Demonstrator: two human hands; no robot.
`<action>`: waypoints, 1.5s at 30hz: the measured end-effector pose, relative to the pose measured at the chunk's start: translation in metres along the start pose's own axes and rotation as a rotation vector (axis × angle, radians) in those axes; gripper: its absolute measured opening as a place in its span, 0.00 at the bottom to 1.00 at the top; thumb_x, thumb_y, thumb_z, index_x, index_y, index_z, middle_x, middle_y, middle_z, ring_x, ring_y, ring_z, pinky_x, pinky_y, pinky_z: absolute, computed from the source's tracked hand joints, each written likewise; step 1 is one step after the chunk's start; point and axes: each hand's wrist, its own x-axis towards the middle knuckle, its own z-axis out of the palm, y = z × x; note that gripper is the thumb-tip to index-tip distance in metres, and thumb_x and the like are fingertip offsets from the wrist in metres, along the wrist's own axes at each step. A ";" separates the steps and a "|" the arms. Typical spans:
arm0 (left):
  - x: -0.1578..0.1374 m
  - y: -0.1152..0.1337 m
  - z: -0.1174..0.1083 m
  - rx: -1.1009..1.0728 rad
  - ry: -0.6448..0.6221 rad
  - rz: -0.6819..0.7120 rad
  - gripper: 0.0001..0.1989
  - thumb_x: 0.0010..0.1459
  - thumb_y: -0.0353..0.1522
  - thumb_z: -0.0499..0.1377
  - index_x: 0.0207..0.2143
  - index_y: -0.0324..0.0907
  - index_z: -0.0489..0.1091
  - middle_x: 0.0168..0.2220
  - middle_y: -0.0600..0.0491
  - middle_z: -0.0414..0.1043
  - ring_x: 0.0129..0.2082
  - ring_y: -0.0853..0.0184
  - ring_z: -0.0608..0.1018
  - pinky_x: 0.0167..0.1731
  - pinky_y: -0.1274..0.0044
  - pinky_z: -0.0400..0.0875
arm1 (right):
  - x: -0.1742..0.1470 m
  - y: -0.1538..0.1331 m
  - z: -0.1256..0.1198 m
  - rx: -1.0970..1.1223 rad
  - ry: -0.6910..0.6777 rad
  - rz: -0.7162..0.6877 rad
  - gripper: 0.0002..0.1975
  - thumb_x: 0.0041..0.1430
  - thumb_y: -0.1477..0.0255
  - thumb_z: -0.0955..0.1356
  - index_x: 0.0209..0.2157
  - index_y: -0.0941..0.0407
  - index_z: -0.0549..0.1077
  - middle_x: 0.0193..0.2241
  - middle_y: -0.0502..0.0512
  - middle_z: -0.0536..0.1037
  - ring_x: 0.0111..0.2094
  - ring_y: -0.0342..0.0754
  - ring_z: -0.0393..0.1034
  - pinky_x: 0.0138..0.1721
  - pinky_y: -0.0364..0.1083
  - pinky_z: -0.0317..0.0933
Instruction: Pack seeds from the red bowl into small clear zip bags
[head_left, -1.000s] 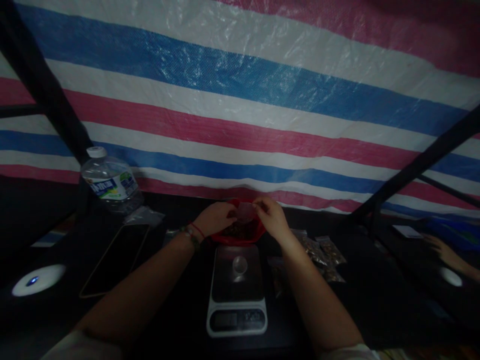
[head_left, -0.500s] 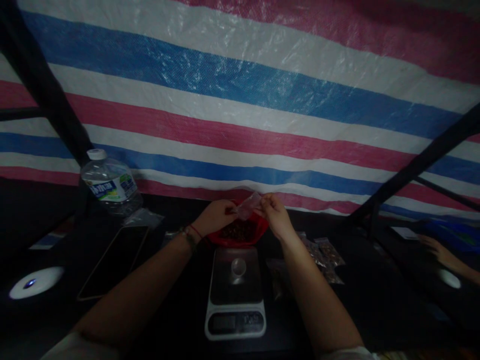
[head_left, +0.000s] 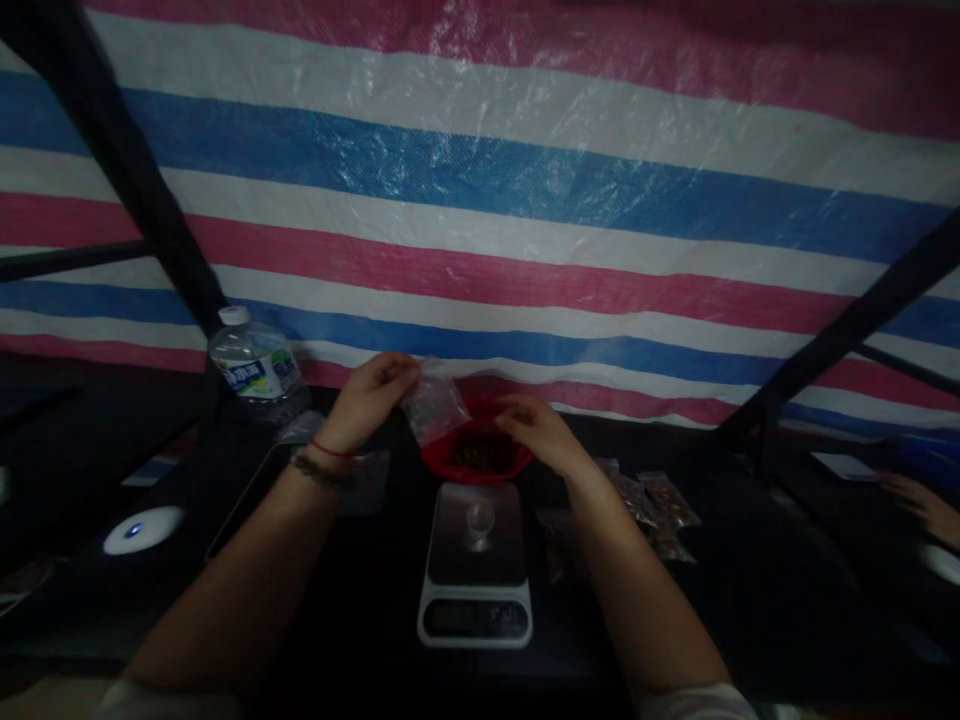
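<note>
My left hand (head_left: 375, 395) pinches a clear plastic bag (head_left: 436, 405) by its upper edge, left of and slightly above the red bowl (head_left: 442, 462). Small dark pieces (head_left: 480, 455) lie inside that bowl. Over its right rim is my right hand (head_left: 536, 430), fingers loosely bent and apart, with nothing visible in them. In front of the bowl sits a digital kitchen scale (head_left: 474, 570), bearing a small clear cup (head_left: 480, 522). Its display is too dim to read.
Filled small bags (head_left: 660, 505) lie to the right, with another bag (head_left: 556, 545) beside the scale. At left are a big plastic bottle (head_left: 261, 370), a phone (head_left: 251, 500), a flat clear bag (head_left: 367, 485) and a white oval device (head_left: 142, 530). Another person's hand (head_left: 919, 500) shows far right.
My left hand has moved left and up with the plastic bag, away from my right hand. My right hand has let go of it and come down toward the bowl. The view has shifted slightly.
</note>
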 end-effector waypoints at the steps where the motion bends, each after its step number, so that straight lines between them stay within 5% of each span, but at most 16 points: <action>1: -0.002 -0.002 -0.019 0.052 -0.061 -0.045 0.14 0.54 0.41 0.59 0.35 0.39 0.69 0.26 0.55 0.70 0.22 0.72 0.68 0.23 0.81 0.62 | -0.001 -0.002 -0.004 -0.041 0.003 -0.017 0.16 0.54 0.66 0.69 0.44 0.57 0.73 0.37 0.56 0.79 0.37 0.47 0.73 0.39 0.47 0.65; 6: -0.023 -0.050 -0.082 0.460 -0.563 -0.193 0.13 0.51 0.42 0.60 0.32 0.41 0.75 0.31 0.53 0.77 0.30 0.66 0.76 0.33 0.78 0.68 | -0.007 -0.012 -0.009 -0.233 -0.056 -0.048 0.12 0.56 0.66 0.68 0.40 0.57 0.74 0.36 0.56 0.78 0.34 0.46 0.72 0.37 0.46 0.64; 10: -0.036 -0.104 -0.085 0.700 -0.659 -0.164 0.13 0.55 0.39 0.55 0.33 0.43 0.77 0.34 0.53 0.79 0.35 0.65 0.78 0.38 0.78 0.69 | -0.010 -0.016 0.000 -0.331 -0.147 -0.070 0.11 0.57 0.67 0.67 0.40 0.57 0.75 0.33 0.53 0.78 0.32 0.45 0.71 0.34 0.44 0.62; 16: -0.052 -0.125 -0.071 1.004 -0.286 0.135 0.18 0.60 0.38 0.52 0.47 0.38 0.73 0.49 0.43 0.73 0.51 0.58 0.72 0.55 0.65 0.63 | -0.014 -0.024 0.001 -0.416 -0.127 -0.088 0.12 0.58 0.69 0.66 0.42 0.56 0.75 0.34 0.54 0.78 0.32 0.45 0.71 0.34 0.44 0.62; 20: -0.064 -0.128 -0.057 0.996 -0.443 0.164 0.20 0.64 0.36 0.46 0.50 0.39 0.71 0.53 0.44 0.71 0.54 0.60 0.71 0.57 0.67 0.62 | -0.025 -0.040 -0.010 -0.382 -0.093 -0.093 0.13 0.60 0.68 0.65 0.44 0.56 0.74 0.37 0.55 0.78 0.34 0.46 0.72 0.36 0.45 0.64; 25: -0.069 -0.148 -0.037 1.058 -0.557 0.086 0.27 0.64 0.39 0.46 0.61 0.35 0.60 0.64 0.40 0.56 0.64 0.56 0.59 0.62 0.62 0.54 | -0.056 -0.050 -0.024 -0.517 -0.135 -0.092 0.13 0.63 0.68 0.61 0.39 0.56 0.76 0.36 0.56 0.79 0.36 0.48 0.72 0.40 0.47 0.63; 29: -0.073 -0.154 -0.027 1.110 -0.526 0.078 0.31 0.65 0.44 0.43 0.64 0.34 0.55 0.66 0.39 0.50 0.65 0.51 0.55 0.61 0.58 0.53 | -0.090 -0.020 -0.038 -0.761 -0.263 0.104 0.13 0.61 0.68 0.63 0.37 0.56 0.78 0.36 0.59 0.79 0.38 0.52 0.73 0.40 0.48 0.62; 33: -0.079 -0.148 -0.025 1.114 -0.552 0.119 0.33 0.65 0.46 0.42 0.65 0.36 0.53 0.66 0.39 0.48 0.66 0.51 0.54 0.61 0.58 0.52 | -0.115 0.026 -0.049 -0.901 -0.307 0.261 0.16 0.56 0.72 0.66 0.46 0.58 0.76 0.46 0.63 0.77 0.48 0.56 0.70 0.49 0.49 0.59; 37: -0.086 -0.141 -0.027 1.100 -0.602 0.125 0.33 0.64 0.46 0.42 0.66 0.38 0.51 0.66 0.41 0.48 0.66 0.52 0.53 0.61 0.57 0.50 | -0.115 0.050 -0.048 -0.957 -0.308 0.285 0.24 0.54 0.77 0.66 0.53 0.62 0.71 0.52 0.66 0.73 0.54 0.56 0.66 0.54 0.49 0.55; 40: -0.092 -0.136 -0.029 1.132 -0.551 0.110 0.33 0.64 0.47 0.42 0.67 0.42 0.49 0.67 0.43 0.48 0.67 0.50 0.50 0.61 0.50 0.45 | -0.104 0.055 -0.043 -0.959 -0.331 0.243 0.19 0.56 0.76 0.65 0.49 0.62 0.74 0.49 0.66 0.75 0.53 0.56 0.67 0.55 0.50 0.53; 45: -0.092 -0.106 -0.027 1.131 -0.270 0.171 0.30 0.63 0.45 0.46 0.65 0.44 0.54 0.68 0.44 0.46 0.67 0.46 0.49 0.59 0.46 0.41 | -0.090 0.065 -0.047 -0.927 -0.376 0.221 0.18 0.56 0.72 0.66 0.48 0.60 0.75 0.49 0.64 0.75 0.52 0.56 0.66 0.55 0.51 0.54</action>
